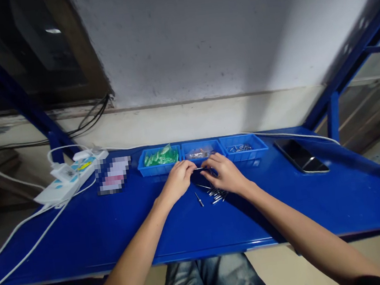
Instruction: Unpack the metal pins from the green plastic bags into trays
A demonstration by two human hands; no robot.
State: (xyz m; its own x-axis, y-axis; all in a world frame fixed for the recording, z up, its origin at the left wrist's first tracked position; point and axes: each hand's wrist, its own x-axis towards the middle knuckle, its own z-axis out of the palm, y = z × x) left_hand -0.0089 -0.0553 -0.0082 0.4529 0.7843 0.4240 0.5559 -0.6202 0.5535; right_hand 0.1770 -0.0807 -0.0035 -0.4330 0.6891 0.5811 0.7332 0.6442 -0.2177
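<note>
My left hand (179,179) is closed, its thumb and fingertips pinching one end of a thin shiny pop rivet (198,168). My right hand (226,175) curls around the other end, close to the left fingertips; its palm side is partly hidden. Just below the right hand lies a loose pile of similar rivets (218,195) on the blue table. A single rivet (200,200), with a thin stem and a thicker collared body, rests apart to the left of the pile.
Three blue bins stand behind the hands: one with green plastic packets (162,156), one with clear bags (200,153), one with metal pieces (241,147). A phone (301,156) lies right. At left are a power strip (66,178) with white cables and a blurred card (113,175).
</note>
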